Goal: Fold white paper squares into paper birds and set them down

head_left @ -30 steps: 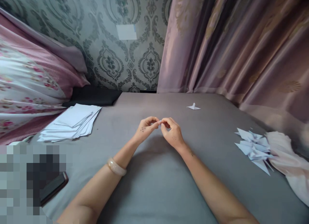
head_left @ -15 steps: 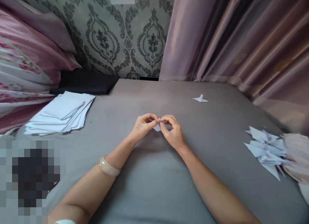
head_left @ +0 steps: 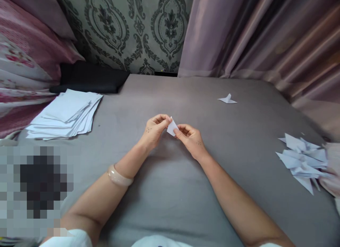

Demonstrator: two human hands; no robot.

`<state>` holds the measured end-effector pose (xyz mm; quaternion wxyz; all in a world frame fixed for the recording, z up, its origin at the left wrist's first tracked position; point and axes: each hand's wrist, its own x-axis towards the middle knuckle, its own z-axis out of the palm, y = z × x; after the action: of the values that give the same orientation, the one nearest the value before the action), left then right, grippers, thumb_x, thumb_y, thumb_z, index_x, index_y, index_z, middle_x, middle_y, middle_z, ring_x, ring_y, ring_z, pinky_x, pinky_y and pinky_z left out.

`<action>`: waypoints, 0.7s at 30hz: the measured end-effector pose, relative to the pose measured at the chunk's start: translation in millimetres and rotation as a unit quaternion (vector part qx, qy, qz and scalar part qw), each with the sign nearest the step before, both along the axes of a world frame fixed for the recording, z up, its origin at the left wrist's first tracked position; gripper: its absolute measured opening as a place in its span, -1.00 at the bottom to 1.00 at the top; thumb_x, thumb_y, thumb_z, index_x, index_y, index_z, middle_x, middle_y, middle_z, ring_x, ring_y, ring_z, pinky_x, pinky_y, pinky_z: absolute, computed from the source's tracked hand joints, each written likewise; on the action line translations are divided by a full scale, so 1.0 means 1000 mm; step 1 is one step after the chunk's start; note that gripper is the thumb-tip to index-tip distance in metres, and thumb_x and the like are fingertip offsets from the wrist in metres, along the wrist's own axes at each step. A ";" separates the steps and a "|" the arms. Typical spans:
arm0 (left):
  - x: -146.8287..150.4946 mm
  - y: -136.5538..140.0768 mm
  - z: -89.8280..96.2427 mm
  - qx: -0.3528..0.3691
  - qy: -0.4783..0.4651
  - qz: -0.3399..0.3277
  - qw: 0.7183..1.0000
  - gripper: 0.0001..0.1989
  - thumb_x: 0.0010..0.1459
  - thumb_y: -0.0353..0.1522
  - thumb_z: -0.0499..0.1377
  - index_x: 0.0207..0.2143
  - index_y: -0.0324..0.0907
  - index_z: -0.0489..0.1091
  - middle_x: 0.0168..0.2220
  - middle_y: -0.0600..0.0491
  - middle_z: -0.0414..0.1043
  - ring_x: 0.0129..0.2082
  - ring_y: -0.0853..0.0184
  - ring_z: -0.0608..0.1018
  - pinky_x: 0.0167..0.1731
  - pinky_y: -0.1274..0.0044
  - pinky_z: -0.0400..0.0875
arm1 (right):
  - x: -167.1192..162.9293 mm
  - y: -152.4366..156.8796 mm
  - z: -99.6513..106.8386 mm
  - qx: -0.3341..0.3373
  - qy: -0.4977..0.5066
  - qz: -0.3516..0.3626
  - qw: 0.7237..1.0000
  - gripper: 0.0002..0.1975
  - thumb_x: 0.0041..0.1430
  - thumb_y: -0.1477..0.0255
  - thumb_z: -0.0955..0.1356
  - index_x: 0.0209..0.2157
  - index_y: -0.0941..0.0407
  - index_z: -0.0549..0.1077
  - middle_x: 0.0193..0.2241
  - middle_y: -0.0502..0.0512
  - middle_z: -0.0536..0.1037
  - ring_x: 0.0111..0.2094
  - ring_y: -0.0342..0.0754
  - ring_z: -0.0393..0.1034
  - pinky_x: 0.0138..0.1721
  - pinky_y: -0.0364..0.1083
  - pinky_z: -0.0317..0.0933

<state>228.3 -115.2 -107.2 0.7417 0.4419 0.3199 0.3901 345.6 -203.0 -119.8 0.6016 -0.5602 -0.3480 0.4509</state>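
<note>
A small folded piece of white paper (head_left: 172,128) is held up between my two hands over the grey sheet. My left hand (head_left: 156,129), with a pale bangle (head_left: 119,177) on its forearm, pinches the paper's upper left edge between thumb and fingertips. At the lower right edge, the thumb of my right hand (head_left: 191,138) presses on the paper, its fingers curled behind. The paper's far side is hidden from me.
A stack of white paper sheets (head_left: 63,114) lies at the left, before a folded black cloth (head_left: 91,77). One folded paper bird (head_left: 227,99) rests at the back right. Several more folded papers (head_left: 302,160) are piled at the far right. Curtains (head_left: 239,31) hang behind.
My right hand has shifted slightly down and right, apart from my left fingertips. The paper is turned and more of its face shows. The whole view has tilted downward a little.
</note>
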 end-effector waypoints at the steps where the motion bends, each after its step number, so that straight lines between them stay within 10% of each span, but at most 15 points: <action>1: 0.000 -0.001 0.000 0.002 0.005 0.005 1.000 -0.80 -0.10 -0.34 0.37 -0.51 -0.23 0.41 -0.54 0.16 0.34 -0.53 0.53 0.36 -0.46 0.64 0.24 | 0.000 0.000 0.000 -0.005 0.001 0.001 1.000 -0.74 -0.06 0.21 0.48 -0.38 0.08 0.52 -0.44 0.01 0.54 -0.41 -0.12 0.40 -0.26 -0.07 0.28; 11: 0.001 -0.006 -0.001 -0.027 0.047 -0.046 0.998 -0.65 -0.09 -0.23 0.39 -0.28 -0.25 0.50 -0.44 0.10 0.43 -0.52 0.52 0.37 -0.45 0.61 0.23 | 0.010 0.001 0.002 -0.067 0.133 -0.046 0.988 -0.74 -0.23 0.24 0.55 -0.51 0.09 0.54 -0.55 -0.03 0.52 -0.52 -0.19 0.31 -0.39 -0.13 0.20; 21: 0.000 -0.010 0.000 0.009 0.104 -0.102 0.989 -0.73 -0.15 -0.24 0.40 -0.49 -0.25 0.49 -0.57 0.11 0.38 -0.58 0.51 0.31 -0.51 0.58 0.15 | 0.013 0.002 0.003 -0.056 0.120 -0.054 0.990 -0.68 -0.24 0.21 0.54 -0.47 0.10 0.51 -0.53 -0.03 0.51 -0.49 -0.17 0.32 -0.40 -0.13 0.21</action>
<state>228.1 -125.2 -107.6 0.7360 0.5174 0.3450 0.2675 358.3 -201.1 -116.9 0.6302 -0.5527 -0.2171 0.5002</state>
